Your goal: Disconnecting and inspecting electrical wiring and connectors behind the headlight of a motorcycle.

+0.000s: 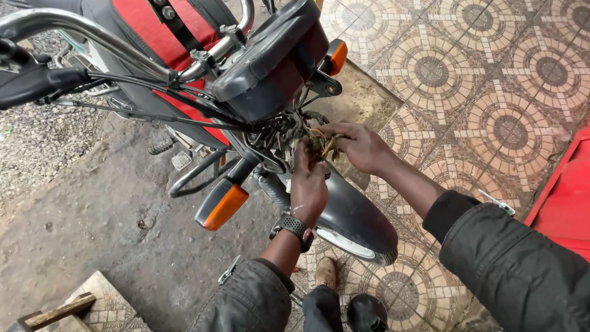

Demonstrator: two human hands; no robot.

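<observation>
Nearest, the left hand (309,187), a watch (294,226) on its wrist, closes its fingers on the wire bundle (314,146) to steady it. Just beyond, the right hand (362,147) pinches the same wires, under the motorcycle's dark headlight housing (270,61).

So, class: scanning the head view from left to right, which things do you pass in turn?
Black handlebar grip → lower orange indicator → left hand → right hand, both at the wiring bundle → red panel at the right edge.
</observation>
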